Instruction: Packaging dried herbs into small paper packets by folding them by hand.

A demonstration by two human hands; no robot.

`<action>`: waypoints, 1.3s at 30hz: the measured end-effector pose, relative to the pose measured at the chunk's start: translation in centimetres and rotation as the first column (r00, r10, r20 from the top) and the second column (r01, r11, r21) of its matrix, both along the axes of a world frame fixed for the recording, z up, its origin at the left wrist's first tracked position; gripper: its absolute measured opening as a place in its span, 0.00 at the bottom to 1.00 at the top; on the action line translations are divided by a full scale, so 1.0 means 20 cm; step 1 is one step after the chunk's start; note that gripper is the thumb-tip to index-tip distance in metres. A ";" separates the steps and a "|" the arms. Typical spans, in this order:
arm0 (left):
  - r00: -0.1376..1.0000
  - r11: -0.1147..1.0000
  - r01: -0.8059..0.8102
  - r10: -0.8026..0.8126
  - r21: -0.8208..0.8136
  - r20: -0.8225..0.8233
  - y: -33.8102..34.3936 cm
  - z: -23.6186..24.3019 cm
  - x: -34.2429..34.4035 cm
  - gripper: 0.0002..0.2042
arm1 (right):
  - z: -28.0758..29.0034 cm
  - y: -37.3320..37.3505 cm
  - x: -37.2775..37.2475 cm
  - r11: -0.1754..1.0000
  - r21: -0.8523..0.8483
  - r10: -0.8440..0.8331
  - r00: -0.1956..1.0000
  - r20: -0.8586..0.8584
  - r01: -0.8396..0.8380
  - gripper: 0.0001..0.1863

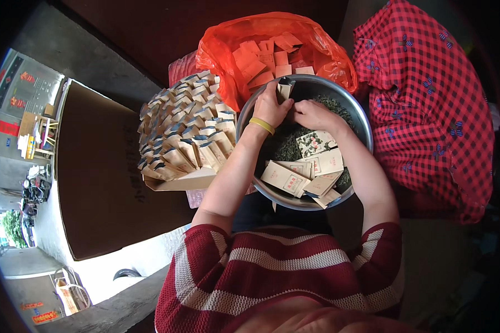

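Observation:
A metal bowl holds dark green dried leaves that look like tea. Near its far rim my left hand, with a yellow band at the wrist, is closed round a small paper packet whose dark-lined mouth points up. Beside it, low over the leaves, is my right hand. Its fingers are curled together, and what they pinch, if anything, is hidden. Several flat tan packets lie on the leaves at the near side. One light packet there has leaves scattered over it.
At the left, a carton is packed with upright tan packets with dark tops. Behind the bowl sits a red plastic bag of flat packets. Red checked cloth drapes at the right. A large cardboard flap stands at the left.

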State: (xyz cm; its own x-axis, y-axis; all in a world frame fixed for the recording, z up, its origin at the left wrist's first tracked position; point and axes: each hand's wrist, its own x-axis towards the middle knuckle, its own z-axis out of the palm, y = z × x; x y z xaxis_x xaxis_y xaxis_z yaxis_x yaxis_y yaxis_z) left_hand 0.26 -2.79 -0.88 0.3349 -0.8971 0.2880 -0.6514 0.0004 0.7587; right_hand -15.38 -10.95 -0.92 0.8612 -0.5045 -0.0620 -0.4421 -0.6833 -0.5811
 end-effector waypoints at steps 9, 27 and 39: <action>1.000 0.994 0.019 -0.019 0.112 -0.001 0.01 0.03 0.00 0.27 | 0.13 -0.13 -0.11 0.887 0.460 -0.064 0.976 0.209 -0.040 0.14; 0.993 0.971 0.106 -0.113 0.214 0.021 0.03 0.04 -0.02 0.28 | 0.26 0.01 -0.06 0.915 -0.360 0.073 0.804 0.591 0.182 0.12; 0.987 0.987 0.146 -0.149 0.066 0.052 0.03 0.02 -0.04 0.25 | 0.14 -0.13 -0.07 0.930 0.188 -0.357 0.656 0.665 0.316 0.18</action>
State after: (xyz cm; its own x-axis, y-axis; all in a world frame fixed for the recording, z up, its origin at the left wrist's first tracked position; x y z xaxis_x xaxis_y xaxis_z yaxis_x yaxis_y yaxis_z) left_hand -0.49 -2.25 -0.44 0.1825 -0.9521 0.2452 -0.6893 0.0539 0.7225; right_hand -16.71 -13.46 1.85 0.4482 -0.7821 0.4330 -0.1073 -0.5279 -0.8425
